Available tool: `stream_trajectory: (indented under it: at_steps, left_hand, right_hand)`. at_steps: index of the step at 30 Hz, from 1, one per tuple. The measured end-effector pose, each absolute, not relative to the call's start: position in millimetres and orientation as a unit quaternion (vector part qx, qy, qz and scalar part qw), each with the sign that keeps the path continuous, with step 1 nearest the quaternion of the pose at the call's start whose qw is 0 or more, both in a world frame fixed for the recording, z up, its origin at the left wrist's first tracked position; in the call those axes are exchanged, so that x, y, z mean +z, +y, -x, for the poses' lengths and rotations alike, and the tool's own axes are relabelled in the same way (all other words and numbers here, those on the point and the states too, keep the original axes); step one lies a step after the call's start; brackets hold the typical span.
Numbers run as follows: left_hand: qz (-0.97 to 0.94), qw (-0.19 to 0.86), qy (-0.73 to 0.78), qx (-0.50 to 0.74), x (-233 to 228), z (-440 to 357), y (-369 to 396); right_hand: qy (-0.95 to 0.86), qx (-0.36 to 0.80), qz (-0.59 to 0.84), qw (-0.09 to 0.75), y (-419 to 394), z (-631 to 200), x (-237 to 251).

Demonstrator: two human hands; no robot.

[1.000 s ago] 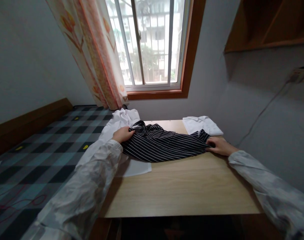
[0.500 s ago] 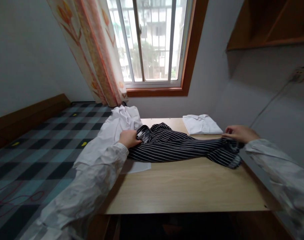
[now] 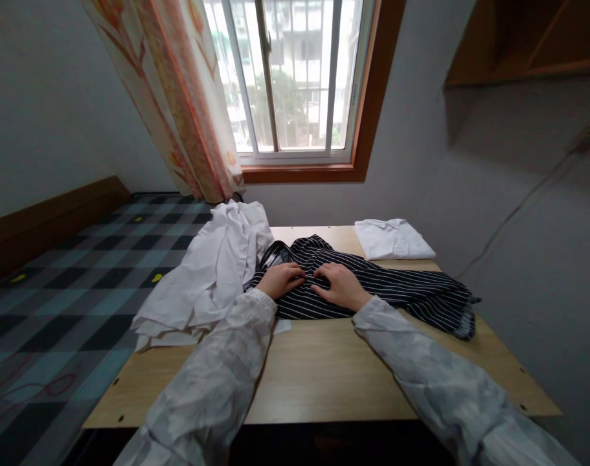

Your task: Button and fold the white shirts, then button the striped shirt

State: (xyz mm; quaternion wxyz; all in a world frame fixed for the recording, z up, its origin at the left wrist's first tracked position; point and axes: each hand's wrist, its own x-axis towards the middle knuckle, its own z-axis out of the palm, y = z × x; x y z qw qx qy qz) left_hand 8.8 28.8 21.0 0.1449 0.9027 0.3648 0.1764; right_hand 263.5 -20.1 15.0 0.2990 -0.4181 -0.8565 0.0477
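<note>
A black garment with white stripes, which looks like a shirt (image 3: 396,285), lies stretched across the table, its collar end at the left and a narrower end at the right. On its left part, close to the collar, my left hand (image 3: 282,279) is closed with curled fingers on the cloth. Just to the right, my right hand (image 3: 342,286) has its thumb and bent fingers around a bit of the same cloth. The two hands face each other, a small gap apart. Fingertips are partly hidden in the dark fabric.
A crumpled white garment (image 3: 217,272) lies at the table's left side, beside a bed with a checked cover (image 3: 90,272). A folded white shirt (image 3: 394,239) rests at the back right of the wooden table (image 3: 324,375). A cable (image 3: 518,210) runs along the right wall.
My right hand has let go of the garment's right end and moved left to its middle. My left hand has shifted slightly right. The right end now lies on the table.
</note>
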Motion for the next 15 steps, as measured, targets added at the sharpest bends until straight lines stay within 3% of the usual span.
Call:
stream_trajectory:
  at_steps: [6,15]
  left_hand:
    - [-0.867,0.155,0.383,0.28,-0.9,-1.7,18.8]
    - [-0.82,0.267,0.387,0.327,6.2,0.3,18.7]
  right_hand:
    - [-0.841,0.011,0.44,0.314,-5.9,-226.0,-11.5]
    - [-0.81,0.102,0.431,0.384,4.5,-230.6,-20.3]
